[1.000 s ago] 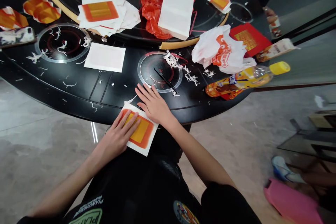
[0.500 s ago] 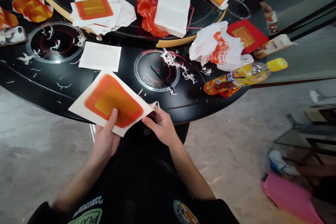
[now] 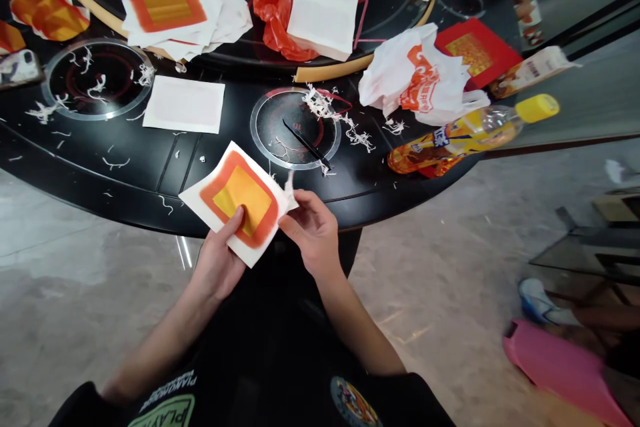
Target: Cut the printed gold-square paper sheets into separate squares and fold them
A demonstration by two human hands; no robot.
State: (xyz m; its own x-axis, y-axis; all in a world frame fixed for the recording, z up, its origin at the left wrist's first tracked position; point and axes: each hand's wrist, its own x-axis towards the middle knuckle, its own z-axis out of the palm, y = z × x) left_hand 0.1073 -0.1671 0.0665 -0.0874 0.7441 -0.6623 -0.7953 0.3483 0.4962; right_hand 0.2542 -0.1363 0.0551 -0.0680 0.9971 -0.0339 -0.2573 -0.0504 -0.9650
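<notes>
A square white paper sheet printed with an orange frame around a yellow centre is held up in both hands at the near edge of the black round table. My left hand grips its lower edge, thumb pressed on the yellow part. My right hand pinches its right corner, where a thin white paper strip sticks up.
A blank white sheet, paper shavings and a thin black tool lie on the table. A lying drink bottle, white plastic bag, red packet, red bag and stacks of paper sit further back. A pink object lies on the floor.
The sheet was pressed flat at the table edge under both hands; both hands then lifted it. It now looks smaller, closer to the table edge, pinched at its right corner.
</notes>
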